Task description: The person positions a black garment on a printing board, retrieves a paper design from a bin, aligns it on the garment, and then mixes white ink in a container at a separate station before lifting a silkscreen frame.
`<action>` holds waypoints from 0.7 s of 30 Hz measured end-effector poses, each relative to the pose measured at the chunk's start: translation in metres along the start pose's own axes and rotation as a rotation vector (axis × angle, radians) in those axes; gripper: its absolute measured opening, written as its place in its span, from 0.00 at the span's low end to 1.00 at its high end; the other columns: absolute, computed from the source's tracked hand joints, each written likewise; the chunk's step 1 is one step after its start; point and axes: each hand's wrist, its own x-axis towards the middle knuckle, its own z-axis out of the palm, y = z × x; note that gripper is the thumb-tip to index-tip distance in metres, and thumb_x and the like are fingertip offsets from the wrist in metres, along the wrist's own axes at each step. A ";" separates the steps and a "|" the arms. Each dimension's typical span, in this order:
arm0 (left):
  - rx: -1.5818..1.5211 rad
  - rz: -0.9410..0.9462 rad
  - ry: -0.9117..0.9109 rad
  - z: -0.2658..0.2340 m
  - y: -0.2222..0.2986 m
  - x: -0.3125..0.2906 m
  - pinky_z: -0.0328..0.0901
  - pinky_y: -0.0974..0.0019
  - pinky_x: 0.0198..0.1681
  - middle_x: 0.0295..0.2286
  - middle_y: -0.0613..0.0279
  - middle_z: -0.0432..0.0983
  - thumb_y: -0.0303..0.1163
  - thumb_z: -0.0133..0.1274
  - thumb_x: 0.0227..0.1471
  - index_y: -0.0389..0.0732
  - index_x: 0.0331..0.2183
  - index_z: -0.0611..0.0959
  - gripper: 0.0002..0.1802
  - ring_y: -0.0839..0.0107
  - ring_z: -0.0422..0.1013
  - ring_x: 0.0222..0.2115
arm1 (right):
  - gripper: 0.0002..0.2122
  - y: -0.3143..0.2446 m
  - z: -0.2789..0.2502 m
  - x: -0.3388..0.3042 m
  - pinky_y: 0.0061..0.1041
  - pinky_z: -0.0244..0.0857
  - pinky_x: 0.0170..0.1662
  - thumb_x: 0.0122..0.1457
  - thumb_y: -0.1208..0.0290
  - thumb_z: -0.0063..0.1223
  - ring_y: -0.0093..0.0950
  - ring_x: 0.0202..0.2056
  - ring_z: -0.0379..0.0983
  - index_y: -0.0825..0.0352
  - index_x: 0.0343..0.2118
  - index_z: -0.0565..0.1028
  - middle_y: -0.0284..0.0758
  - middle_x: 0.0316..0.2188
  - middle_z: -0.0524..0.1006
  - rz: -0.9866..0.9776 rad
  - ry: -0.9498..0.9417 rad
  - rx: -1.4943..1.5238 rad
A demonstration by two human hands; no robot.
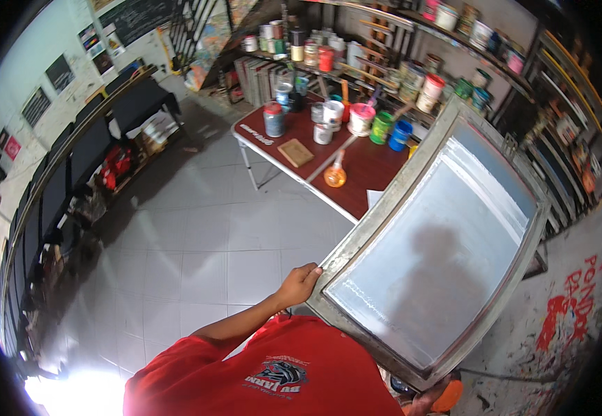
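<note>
A large screen printing frame (429, 249) with a pale grey mesh and a worn metallic-looking border is held up tilted in front of me, on the right. My left hand (299, 286) is closed round its left border, thumb on the near face. Below the lower border, part of what looks like my right hand (429, 400) shows; its fingers are mostly hidden. Right beside it is an orange thing (448, 396) whose kind I cannot make out. A shadow of a head and shoulders falls across the mesh.
Behind the frame stands a dark red table (294, 139) with several paint tubs, a brown block (295, 153) and an orange-bottomed container (335, 175). Shelves (467, 48) of cans line the back. Black panels (65, 152) stand behind a curved rail at left. Grey tiles (197, 236) cover the floor.
</note>
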 end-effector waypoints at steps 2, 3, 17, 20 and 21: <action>-0.008 0.023 0.113 -0.038 -0.019 -0.009 0.63 0.56 0.29 0.19 0.45 0.68 0.43 0.39 0.63 0.34 0.29 0.73 0.22 0.56 0.66 0.21 | 0.33 0.020 0.022 0.008 0.37 0.53 0.60 0.63 0.43 0.32 0.37 0.58 0.60 0.66 0.62 0.55 0.37 0.59 0.62 -0.049 -0.144 -0.058; -0.014 0.037 0.193 -0.055 -0.026 -0.017 0.62 0.56 0.29 0.18 0.45 0.67 0.42 0.39 0.63 0.34 0.28 0.73 0.21 0.57 0.64 0.20 | 0.32 0.012 0.078 -0.019 0.36 0.53 0.61 0.64 0.45 0.32 0.36 0.60 0.57 0.66 0.63 0.54 0.37 0.62 0.59 -0.085 -0.080 -0.135; -0.142 -0.236 1.033 -0.270 -0.131 -0.122 0.58 0.61 0.27 0.18 0.59 0.62 0.40 0.35 0.63 0.34 0.25 0.70 0.21 0.70 0.58 0.21 | 0.38 0.156 0.444 0.021 0.28 0.39 0.65 0.63 0.41 0.33 0.34 0.64 0.50 0.74 0.62 0.54 0.43 0.64 0.55 -0.085 -0.758 -0.362; -0.179 -0.427 1.196 -0.300 -0.145 -0.126 0.58 0.62 0.27 0.18 0.61 0.62 0.41 0.36 0.64 0.34 0.24 0.70 0.22 0.71 0.58 0.21 | 0.37 0.181 0.549 -0.051 0.28 0.37 0.66 0.64 0.44 0.33 0.32 0.65 0.47 0.73 0.64 0.51 0.42 0.65 0.51 -0.145 -0.770 -0.582; -0.234 -0.452 1.235 -0.314 -0.156 -0.124 0.58 0.62 0.26 0.18 0.62 0.62 0.41 0.36 0.64 0.34 0.24 0.70 0.23 0.72 0.58 0.21 | 0.37 0.193 0.583 -0.067 0.27 0.38 0.65 0.65 0.44 0.34 0.31 0.65 0.47 0.74 0.63 0.50 0.41 0.65 0.51 -0.284 -0.844 -0.630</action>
